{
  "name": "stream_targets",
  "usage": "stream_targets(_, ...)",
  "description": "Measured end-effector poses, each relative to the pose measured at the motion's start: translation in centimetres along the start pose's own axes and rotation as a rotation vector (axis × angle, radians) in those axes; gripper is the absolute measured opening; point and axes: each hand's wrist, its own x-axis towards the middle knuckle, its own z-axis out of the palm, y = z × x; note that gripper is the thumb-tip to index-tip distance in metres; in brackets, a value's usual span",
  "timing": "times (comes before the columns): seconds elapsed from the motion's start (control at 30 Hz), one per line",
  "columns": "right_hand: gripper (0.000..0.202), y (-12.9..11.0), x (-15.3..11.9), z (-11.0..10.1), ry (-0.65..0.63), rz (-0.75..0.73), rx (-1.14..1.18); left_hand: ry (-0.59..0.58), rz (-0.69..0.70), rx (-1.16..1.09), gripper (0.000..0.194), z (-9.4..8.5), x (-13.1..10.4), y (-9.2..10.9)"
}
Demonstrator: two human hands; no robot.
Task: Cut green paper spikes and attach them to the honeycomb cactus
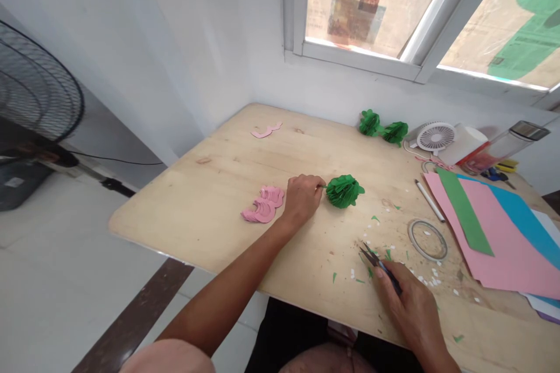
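Note:
My left hand (303,197) is closed in a pinch on the stem end of a green folded-paper ornament (343,192), at the middle of the table. Its ruffled paper layers fan out to the right of my fingers. Small dark-handled scissors (380,265) are held in my right hand (409,297) near the front edge, with their tips slightly apart and pointing away from me. A stack of pink scalloped paper cutouts (263,205) lies just left of my left hand. One more pink cutout strip (266,130) rests farther back.
Two similar green paper pieces (370,122) stand by the wall, beside a small white fan (436,137) and a clear bottle (503,145). A tape roll (427,239), a white pen (429,200) and coloured paper sheets (503,227) lie at right. Green and white scraps are scattered near the scissors.

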Motion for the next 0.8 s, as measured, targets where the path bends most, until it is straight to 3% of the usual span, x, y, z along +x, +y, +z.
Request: stream_targets(0.8,0.039,0.35,0.26,0.27,0.021,-0.008,0.01,-0.06,-0.007,0.014,0.02,0.36,0.7,0.3)
